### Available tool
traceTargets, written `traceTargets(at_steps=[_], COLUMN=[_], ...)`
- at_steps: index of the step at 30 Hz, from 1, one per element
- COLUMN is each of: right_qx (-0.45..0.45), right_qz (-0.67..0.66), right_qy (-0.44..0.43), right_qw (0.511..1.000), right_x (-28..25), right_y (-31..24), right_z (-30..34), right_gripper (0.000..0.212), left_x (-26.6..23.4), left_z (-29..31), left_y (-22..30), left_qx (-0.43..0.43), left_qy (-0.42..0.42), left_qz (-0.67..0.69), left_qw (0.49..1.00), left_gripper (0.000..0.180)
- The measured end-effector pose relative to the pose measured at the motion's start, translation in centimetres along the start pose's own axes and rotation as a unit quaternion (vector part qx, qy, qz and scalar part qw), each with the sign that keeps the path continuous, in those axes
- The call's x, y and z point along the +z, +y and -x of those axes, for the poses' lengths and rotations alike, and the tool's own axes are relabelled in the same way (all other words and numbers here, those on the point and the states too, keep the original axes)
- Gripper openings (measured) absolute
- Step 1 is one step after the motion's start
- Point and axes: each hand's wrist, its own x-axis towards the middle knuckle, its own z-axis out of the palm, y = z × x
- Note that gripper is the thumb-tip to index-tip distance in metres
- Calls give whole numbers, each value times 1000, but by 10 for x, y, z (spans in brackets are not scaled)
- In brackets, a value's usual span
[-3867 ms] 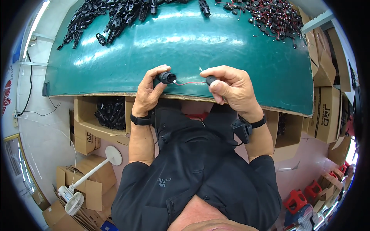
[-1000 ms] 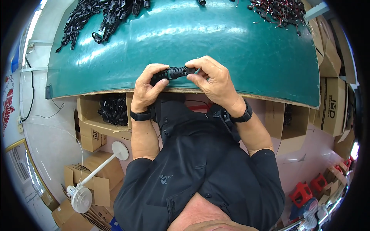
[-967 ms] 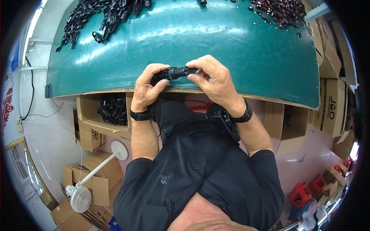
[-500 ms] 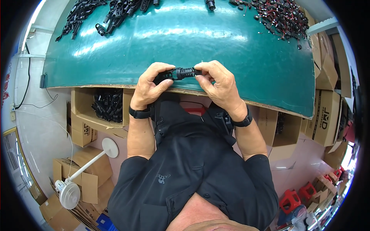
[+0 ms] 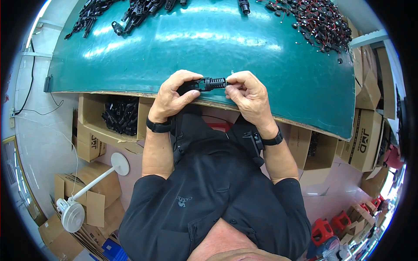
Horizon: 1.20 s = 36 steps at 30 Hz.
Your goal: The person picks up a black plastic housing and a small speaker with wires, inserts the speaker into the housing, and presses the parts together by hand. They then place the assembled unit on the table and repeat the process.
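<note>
Both hands — left hand point(image 5: 172, 95), right hand point(image 5: 248, 96) — pinch one black plug point(image 5: 208, 83); underneath, a cardboard box point(image 5: 93, 126) holds black parts point(image 5: 121, 115).

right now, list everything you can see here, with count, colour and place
ribbed connector part: one, black, held between both hands at the table's near edge
table: one, green top, across the upper picture
loose connector parts: a pile, black, far left of the table
small wired parts: a heap, black with red leads, far right of the table
open box of parts: one, cardboard with black parts, under the table at left
cardboard boxes: several, brown, right side
fan: one, white, lying on boxes at lower left
stools: a few, red, lower right
left hand: fingers on the part's left end, black wristband
right hand: fingers pinching its right end, black watch
</note>
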Motion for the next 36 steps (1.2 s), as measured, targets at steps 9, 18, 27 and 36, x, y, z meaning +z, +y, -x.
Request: traceTargets(at_steps=[9,18,27,36], right_qx=[69,30,-25,-90], right_qz=[-43,-68,25,101], right_qy=[2,-3,-13,12], right_qw=[997,997,999,991], right_x=[0,-2,-7,-7], right_y=[-8,-2,-5,-7], right_z=[0,1,-2,-1], right_gripper=[25,29,28,26], left_x=[-4,-8,-10,-8], left_z=[0,2,0,-2], left_y=[-1,3,0,0], left_qx=[14,-32,-18,-21], left_qy=[-9,-29,-45,-53], left_qz=[-3,9,-21,-15], left_qw=[1000,999,999,998], left_gripper=[39,39,39,37])
